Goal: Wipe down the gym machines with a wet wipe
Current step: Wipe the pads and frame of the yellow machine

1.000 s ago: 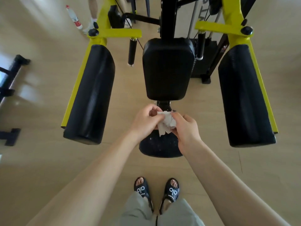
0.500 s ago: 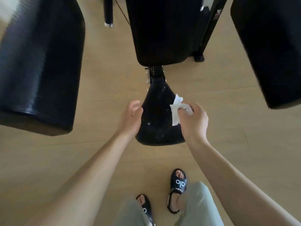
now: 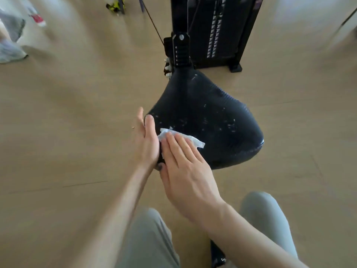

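Right hand point(image 3: 185, 163) flat, pressing white wet wipe point(image 3: 190, 139) on black padded seat point(image 3: 208, 120); left hand point(image 3: 146, 140) open, steadying edge. White specks remain; wiping barely started.

A pale tan wood-plank floor point(image 3: 67, 113) filled the room, with soft daylight glaring white at the upper corners.

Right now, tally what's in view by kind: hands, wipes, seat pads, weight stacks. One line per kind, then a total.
Hands: 2, the left hand resting against the seat's edge and the right hand pressing flat on the wipe
Wet wipe: 1
Black seat pad: 1
Weight stack: 1
Total: 5
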Motion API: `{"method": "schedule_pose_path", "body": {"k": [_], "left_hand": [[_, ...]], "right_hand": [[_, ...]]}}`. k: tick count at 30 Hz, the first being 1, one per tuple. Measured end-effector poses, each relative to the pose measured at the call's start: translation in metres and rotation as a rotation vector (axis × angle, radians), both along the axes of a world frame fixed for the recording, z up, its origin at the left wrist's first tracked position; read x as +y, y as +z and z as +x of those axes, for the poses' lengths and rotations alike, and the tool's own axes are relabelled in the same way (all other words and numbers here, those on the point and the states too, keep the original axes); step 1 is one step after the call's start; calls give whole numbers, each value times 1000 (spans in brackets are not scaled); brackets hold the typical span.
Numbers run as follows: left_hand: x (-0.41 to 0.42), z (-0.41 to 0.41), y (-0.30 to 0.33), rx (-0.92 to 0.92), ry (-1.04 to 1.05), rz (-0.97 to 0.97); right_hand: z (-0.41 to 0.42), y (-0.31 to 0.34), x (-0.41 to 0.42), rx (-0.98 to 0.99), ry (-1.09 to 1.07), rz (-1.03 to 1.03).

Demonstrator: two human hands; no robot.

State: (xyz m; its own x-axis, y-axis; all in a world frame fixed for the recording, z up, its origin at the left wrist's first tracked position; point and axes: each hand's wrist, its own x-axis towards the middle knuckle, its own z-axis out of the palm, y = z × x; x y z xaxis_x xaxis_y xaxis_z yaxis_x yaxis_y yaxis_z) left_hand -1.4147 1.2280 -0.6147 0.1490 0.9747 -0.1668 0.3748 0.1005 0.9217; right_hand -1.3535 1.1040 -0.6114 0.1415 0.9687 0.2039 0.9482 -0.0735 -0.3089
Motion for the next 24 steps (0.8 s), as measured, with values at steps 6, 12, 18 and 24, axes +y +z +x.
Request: {"method": "schedule_pose_path", "body": {"k": [6,12,18,24], "left_hand": [[-2,-7,-2,22,-32,52],[0,-10,-10,7,-102,82],[-2,-11,-6,31,-140,130],[1,-10,-9,-66,-67,61]], "right_hand": [[6,-10,-2,-104,0,99],[37,-19,-24,-204,-15,193],[76,-16,-46,-126,-441,113],[-17,-18,1,-43,-218,164]]}}
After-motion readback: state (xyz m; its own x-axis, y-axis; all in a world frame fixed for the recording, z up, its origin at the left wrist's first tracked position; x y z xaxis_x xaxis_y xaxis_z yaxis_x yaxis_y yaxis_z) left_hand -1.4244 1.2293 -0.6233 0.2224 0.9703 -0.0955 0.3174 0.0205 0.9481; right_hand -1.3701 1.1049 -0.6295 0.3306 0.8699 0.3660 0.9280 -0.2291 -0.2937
